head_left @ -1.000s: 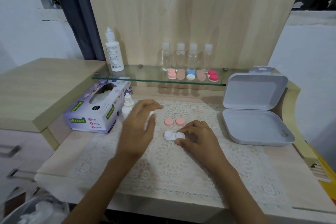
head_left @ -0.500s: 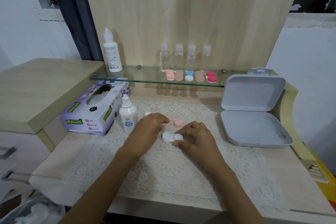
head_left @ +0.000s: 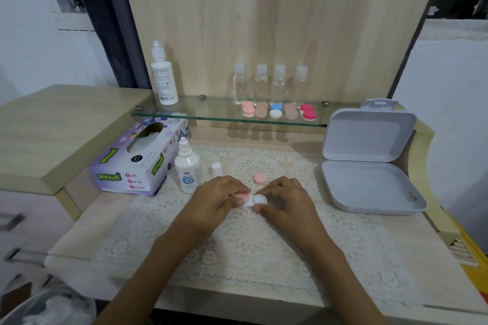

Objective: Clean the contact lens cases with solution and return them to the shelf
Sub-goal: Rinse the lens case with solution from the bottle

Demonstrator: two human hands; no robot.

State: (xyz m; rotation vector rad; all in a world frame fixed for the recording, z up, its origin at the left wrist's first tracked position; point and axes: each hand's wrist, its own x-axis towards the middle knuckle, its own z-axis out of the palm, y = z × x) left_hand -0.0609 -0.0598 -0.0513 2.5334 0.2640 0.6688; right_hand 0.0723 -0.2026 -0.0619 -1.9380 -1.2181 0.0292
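The left hand (head_left: 219,200) now holds one round pink screw cap (head_left: 242,196) pinched between thumb and fingertips, directly over the left well of the white twin-well plastic contact lens case (head_left: 260,199). Whether the cap is seated or merely resting on the well cannot be told. The right hand (head_left: 285,200) has its grip closed on the right end of the case, thumb at the near edge and fingers curled over the far side, pinning the case to the white lace mat (head_left: 237,250) at the middle of the table (head_left: 84,227). The right well is uncapped, and the second round pink cap (head_left: 259,178) lies on the mat just behind the case. This indicates that capping is in progress: one cap is being fitted and one remains, after which the case goes to the glass shelf (head_left: 206,113). Against the frame one second ago, both pink caps then lay side by side on the mat and the left hand was moving near the small white solution bottle (head_left: 187,173), gripping no cap. Half a second ago that hand had reached the left cap. The right hand's hold on the case is unchanged throughout.
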